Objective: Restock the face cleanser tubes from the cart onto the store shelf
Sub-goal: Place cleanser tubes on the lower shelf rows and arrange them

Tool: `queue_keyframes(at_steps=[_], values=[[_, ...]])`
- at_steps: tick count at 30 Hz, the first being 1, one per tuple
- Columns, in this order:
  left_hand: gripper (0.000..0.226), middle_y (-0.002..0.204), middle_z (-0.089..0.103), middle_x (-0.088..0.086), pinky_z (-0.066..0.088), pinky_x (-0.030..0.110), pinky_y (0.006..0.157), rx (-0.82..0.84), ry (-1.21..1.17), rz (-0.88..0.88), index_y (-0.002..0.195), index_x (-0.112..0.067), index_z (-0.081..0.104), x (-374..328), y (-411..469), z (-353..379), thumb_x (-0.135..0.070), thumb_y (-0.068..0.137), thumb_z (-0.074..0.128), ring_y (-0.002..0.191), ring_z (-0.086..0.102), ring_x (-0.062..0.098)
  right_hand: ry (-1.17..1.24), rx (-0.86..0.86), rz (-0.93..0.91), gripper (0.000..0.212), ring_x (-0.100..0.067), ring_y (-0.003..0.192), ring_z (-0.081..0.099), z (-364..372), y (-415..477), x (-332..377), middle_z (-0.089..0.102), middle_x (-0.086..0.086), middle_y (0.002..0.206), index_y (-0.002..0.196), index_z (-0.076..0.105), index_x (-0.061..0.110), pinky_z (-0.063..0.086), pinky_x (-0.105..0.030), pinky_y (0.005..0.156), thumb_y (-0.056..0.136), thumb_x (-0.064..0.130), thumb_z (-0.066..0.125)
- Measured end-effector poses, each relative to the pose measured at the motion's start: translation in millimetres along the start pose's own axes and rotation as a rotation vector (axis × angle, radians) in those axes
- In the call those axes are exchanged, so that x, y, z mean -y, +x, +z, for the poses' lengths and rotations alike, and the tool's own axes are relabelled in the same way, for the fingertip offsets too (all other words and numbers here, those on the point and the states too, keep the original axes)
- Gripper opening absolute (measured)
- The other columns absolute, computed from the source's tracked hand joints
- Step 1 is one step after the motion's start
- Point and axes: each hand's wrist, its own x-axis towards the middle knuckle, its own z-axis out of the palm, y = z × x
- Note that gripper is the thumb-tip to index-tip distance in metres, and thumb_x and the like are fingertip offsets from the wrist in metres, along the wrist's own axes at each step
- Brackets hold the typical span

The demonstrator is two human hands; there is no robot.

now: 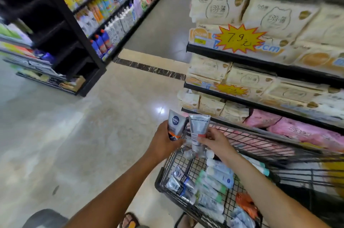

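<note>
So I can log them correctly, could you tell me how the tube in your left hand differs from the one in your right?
The left tube shows its front, with a round blue logo; the right tube shows its back, covered in small print. The left tube has an orange and black band low down; the right tube has a small red patch. Both are silver-grey, held crimped end up near the cart.

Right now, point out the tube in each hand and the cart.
Left-hand tube [175, 122]: head view, on its blue logo.
Right-hand tube [198, 125]: head view, on its printed back.
Cart [159, 181]: head view, on its black rim.
</note>
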Motion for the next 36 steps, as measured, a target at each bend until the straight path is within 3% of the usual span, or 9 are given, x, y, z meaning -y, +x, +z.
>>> queue_keyframes(at_steps=[3,8,12,17,20,24,29,33,36], values=[[0.051,0.096,0.064,-0.002,0.052,0.019,0.054,-0.076,-0.080,-0.040,0.108,-0.029,0.049,8,-13,-49,-0.023,0.077,0.089,0.074,0.065,0.008,-0.025,0.023,-0.076,0.028,-0.016,0.100,0.071,40,-8,34,0.075,0.007,0.108,0.111,0.069,0.027,0.056,-0.039,0.088,0.086,0.018,0.079],[0.058,0.101,0.064,0.002,0.056,0.023,0.055,-0.209,-0.206,-0.058,0.118,-0.025,0.046,31,-49,-150,-0.028,0.079,0.089,0.081,0.066,0.014,0.097,0.108,-0.145,0.035,-0.018,0.105,0.072,138,-16,86,0.077,0.004,0.107,0.121,0.064,0.021,0.054,-0.038,0.094,0.091,0.005,0.071],[0.058,0.101,0.061,-0.005,0.058,0.021,0.058,-0.324,-0.297,-0.052,0.118,-0.029,0.045,56,-87,-240,-0.026,0.080,0.088,0.081,0.063,0.010,0.280,0.188,-0.111,0.038,-0.026,0.102,0.068,237,-22,127,0.069,-0.014,0.118,0.131,0.051,0.010,0.053,-0.035,0.081,0.096,-0.003,0.058],[0.068,0.108,0.056,-0.011,0.055,0.016,0.054,-0.492,-0.338,-0.089,0.126,-0.037,0.035,88,-129,-348,-0.032,0.081,0.087,0.092,0.067,0.017,0.366,0.370,-0.154,0.041,-0.027,0.098,0.066,358,-47,183,0.069,-0.011,0.111,0.132,0.054,0.015,0.052,-0.037,0.083,0.097,-0.006,0.048],[0.071,0.115,0.060,-0.002,0.052,0.016,0.052,-0.598,-0.346,-0.100,0.131,-0.031,0.038,108,-151,-407,-0.037,0.080,0.087,0.094,0.066,0.019,0.387,0.459,-0.168,0.042,-0.026,0.087,0.067,424,-58,214,0.068,-0.012,0.103,0.133,0.053,0.014,0.053,-0.039,0.084,0.097,-0.006,0.043],[0.063,0.107,0.065,0.006,0.054,0.024,0.054,-0.699,-0.393,-0.108,0.121,-0.026,0.044,133,-173,-478,-0.035,0.078,0.089,0.085,0.067,0.023,0.255,0.569,-0.231,0.041,-0.027,0.089,0.065,501,-64,254,0.064,-0.011,0.101,0.131,0.049,0.016,0.053,-0.042,0.081,0.094,0.002,0.059],[0.045,0.094,0.067,0.016,0.055,0.038,0.064,-0.781,-0.468,-0.033,0.114,-0.016,0.046,169,-189,-557,-0.021,0.087,0.082,0.073,0.065,0.019,0.035,0.614,-0.372,0.059,-0.022,0.079,0.067,598,-59,307,0.068,-0.007,0.096,0.118,0.049,0.022,0.055,-0.041,0.074,0.075,0.020,0.089],[0.039,0.103,0.067,0.016,0.060,0.046,0.075,-0.847,-0.439,-0.017,0.117,-0.022,0.045,200,-183,-626,-0.023,0.093,0.076,0.084,0.069,0.023,0.015,0.660,-0.436,0.054,-0.020,0.067,0.062,676,-34,348,0.064,-0.013,0.093,0.121,0.044,0.013,0.057,-0.034,0.061,0.083,0.009,0.082],[0.041,0.099,0.068,0.009,0.059,0.057,0.082,-0.887,-0.442,-0.042,0.117,-0.023,0.045,219,-165,-680,-0.026,0.090,0.076,0.088,0.070,0.025,-0.004,0.730,-0.462,0.047,-0.020,0.074,0.067,733,-5,381,0.065,-0.012,0.102,0.119,0.050,0.017,0.061,-0.039,0.068,0.084,0.012,0.081]])
